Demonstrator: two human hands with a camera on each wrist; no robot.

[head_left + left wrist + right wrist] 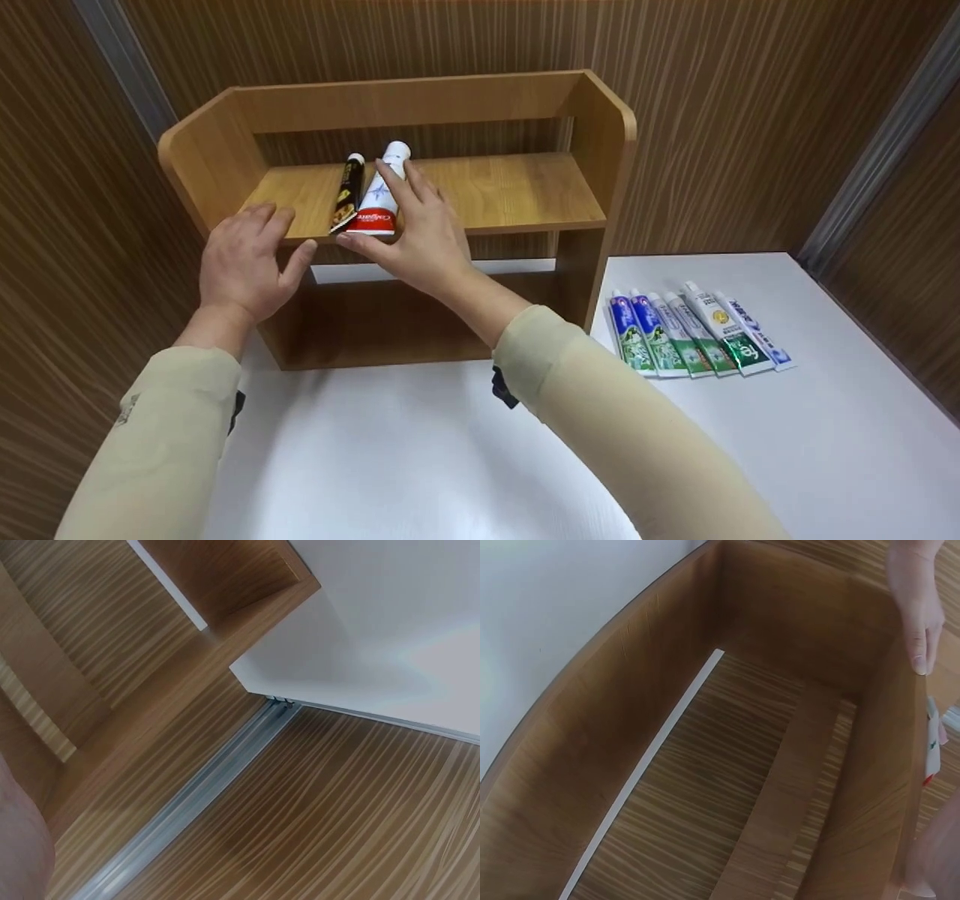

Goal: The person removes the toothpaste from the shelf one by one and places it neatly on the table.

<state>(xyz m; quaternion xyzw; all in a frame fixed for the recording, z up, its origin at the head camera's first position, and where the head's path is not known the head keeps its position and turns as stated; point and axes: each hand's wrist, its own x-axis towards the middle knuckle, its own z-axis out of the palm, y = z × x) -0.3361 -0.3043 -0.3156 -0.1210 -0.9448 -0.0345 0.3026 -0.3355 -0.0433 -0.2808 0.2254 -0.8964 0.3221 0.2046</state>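
A white-and-red Colgate toothpaste tube (381,193) lies on the upper board of a wooden shelf (510,191), cap toward the back. Close along its left side is a black toothpaste tube (349,191). My right hand (427,236) spreads over the white-and-red tube, fingers extended along its right side and top, thumb near the tubes' bottom ends. At the board's left front my left hand (247,259) rests on the edge, holding no tube. In the right wrist view the left hand (919,611) shows at the board edge; the left wrist view catches only part of it.
Several toothpaste tubes (694,334) lie side by side on the white table (420,450), right of the shelf. Side panels (604,112) and a back rail (405,103) bound the upper board. Wood-patterned walls (735,112) stand behind and at both sides.
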